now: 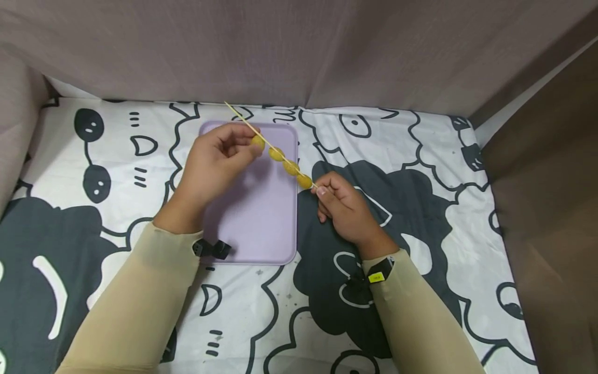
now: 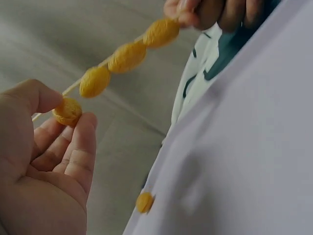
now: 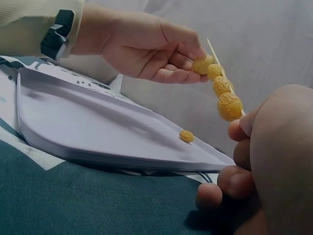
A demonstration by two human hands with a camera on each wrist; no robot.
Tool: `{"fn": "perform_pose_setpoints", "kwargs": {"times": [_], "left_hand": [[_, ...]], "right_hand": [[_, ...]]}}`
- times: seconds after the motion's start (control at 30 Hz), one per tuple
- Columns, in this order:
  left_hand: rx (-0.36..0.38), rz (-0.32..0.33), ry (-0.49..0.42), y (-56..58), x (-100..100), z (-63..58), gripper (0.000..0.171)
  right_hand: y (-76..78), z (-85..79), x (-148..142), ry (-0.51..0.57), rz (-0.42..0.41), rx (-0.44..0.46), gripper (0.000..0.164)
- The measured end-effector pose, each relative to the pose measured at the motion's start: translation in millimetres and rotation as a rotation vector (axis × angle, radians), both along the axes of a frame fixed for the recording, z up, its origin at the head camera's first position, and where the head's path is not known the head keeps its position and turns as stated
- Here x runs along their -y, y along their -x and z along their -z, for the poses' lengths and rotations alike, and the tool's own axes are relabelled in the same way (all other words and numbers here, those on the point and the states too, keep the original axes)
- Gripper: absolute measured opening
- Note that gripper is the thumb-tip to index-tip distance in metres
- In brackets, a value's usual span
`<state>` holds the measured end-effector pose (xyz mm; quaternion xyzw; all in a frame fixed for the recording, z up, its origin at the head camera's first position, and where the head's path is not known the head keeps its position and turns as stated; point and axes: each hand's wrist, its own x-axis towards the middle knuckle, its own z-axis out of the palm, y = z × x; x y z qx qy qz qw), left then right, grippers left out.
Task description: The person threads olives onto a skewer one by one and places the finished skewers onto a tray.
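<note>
My right hand (image 1: pixel 344 208) pinches the lower end of a thin wooden skewer (image 1: pixel 240 117), which slants up and to the left. Three wrinkled yellow fruits (image 1: pixel 290 167) sit in a row on the skewer near that hand. Between thumb and fingertips, my left hand (image 1: pixel 217 156) pinches another yellow fruit (image 2: pixel 67 111) farther along, right at the skewer. The skewer's bare pointed tip extends past this fruit. One more small yellow fruit (image 3: pixel 186 136) lies in the lilac tray (image 1: pixel 261 228) by its far edge; the left hand hides it in the head view.
Under the tray spreads a white cloth (image 1: pixel 154 208) with black and dark grey cartoon prints. Grey-brown fabric (image 1: pixel 261 52) hangs behind the cloth, and a brown panel (image 1: pixel 551 208) stands at the right. Both wrists wear black straps.
</note>
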<state>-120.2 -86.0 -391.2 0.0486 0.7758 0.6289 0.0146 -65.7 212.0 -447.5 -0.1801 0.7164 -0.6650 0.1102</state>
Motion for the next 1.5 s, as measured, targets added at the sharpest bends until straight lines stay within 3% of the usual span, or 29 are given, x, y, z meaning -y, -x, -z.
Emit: {"fn": "perform_pose_setpoints", "kwargs": {"times": [0.23, 0.43, 0.6, 0.87, 1.0, 1.17, 1.37, 1.5], "left_hand": [[0.083, 0.033, -0.257, -11.7, -4, 10.1, 0.026], [0.215, 0.018, -0.657, -17.1, -3, 21.5, 0.025], [0.207, 0.030, -0.885, -19.1, 2, 28.3, 0.024], [0.177, -0.001, -1.042, -15.8, 5, 36.9, 0.016], [0.136, -0.039, -1.188, -10.6, 7, 40.2, 0.013], [0.084, -0.047, -1.395, -6.1, 9, 40.5, 0.031], [0.070, -0.071, -1.423, -5.5, 10, 40.1, 0.034], [0.065, -0.076, -1.498, -4.0, 10, 39.9, 0.033]], "right_hand": [[0.7, 0.9, 2, -0.006, 0.003, 0.003, 0.020], [0.4, 2.1, 3, -0.037, 0.005, -0.002, 0.021], [0.2, 2.0, 4, -0.070, -0.004, -0.020, 0.021], [-1.1, -2.0, 4, -0.157, 0.008, -0.033, 0.020], [-1.0, -1.6, 3, -0.178, 0.008, -0.035, 0.020], [-0.1, -1.2, 1, -0.201, 0.004, -0.043, 0.018], [0.0, -2.1, 2, -0.209, -0.003, -0.039, 0.018], [-0.1, -3.3, 2, -0.227, -0.006, -0.037, 0.017]]}}
